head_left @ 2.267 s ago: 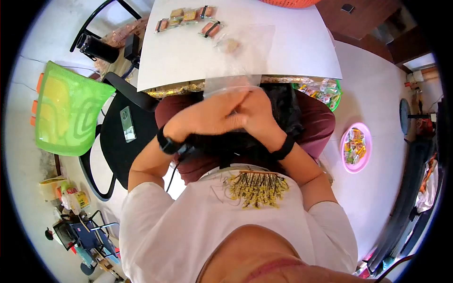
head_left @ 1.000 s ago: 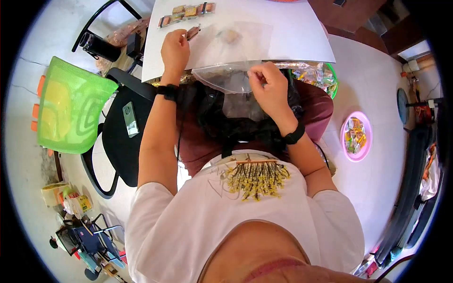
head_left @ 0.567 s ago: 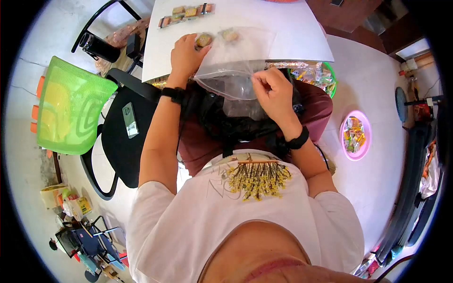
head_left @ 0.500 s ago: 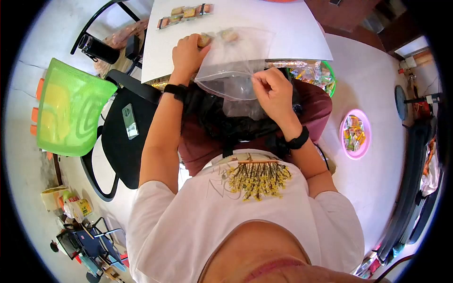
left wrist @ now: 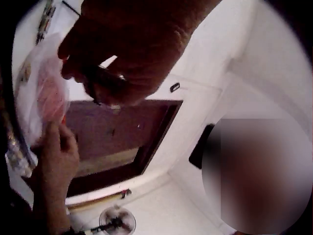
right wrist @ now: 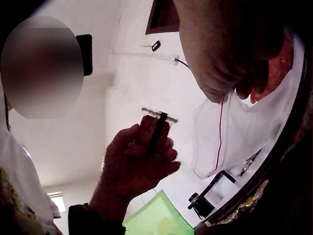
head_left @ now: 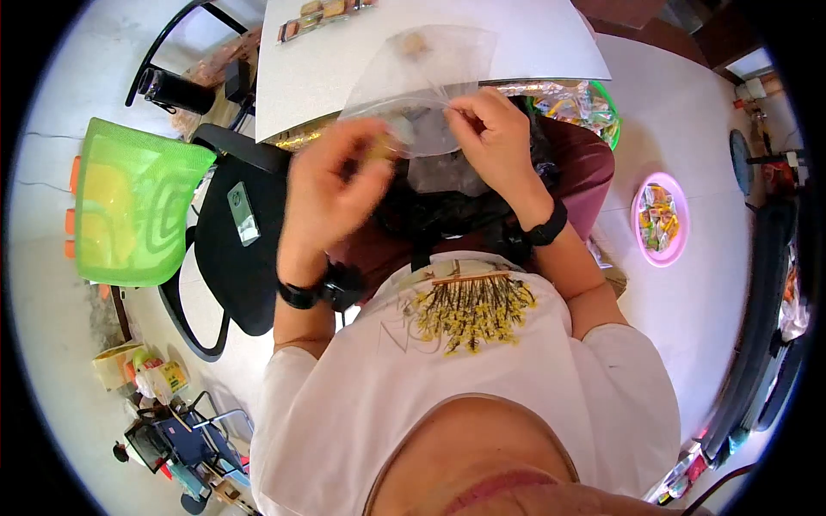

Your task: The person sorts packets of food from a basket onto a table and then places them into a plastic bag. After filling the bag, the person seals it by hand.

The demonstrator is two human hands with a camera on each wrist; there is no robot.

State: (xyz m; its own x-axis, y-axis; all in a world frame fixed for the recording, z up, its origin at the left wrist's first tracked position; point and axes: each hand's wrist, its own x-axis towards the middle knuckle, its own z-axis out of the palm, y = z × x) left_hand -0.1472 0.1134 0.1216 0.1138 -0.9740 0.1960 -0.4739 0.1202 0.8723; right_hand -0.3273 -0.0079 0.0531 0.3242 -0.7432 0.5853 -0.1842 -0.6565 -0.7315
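Observation:
My left hand, slightly blurred, is raised beside the mouth of a clear zip bag. It grips a small wrapped snack with a dark band across it, best seen in the right wrist view. With thumb and fingertips, my right hand pinches the right side of the bag's mouth. That mouth hangs over the table's near edge, facing me and parted, while the rest of the bag lies on the white table. One pale snack shows through the bag's far end.
Several wrapped snacks lie at the table's far left. A green basket of packets stands under the right edge. A pink basin of packets is on the floor. On the chair at left lies a phone; a black bottle stands beyond.
My left hand reached to the table, took up the snack lying left of the bag, and drew it back toward me. My right hand has kept its pinch on the bag's edge since parting the mouth.

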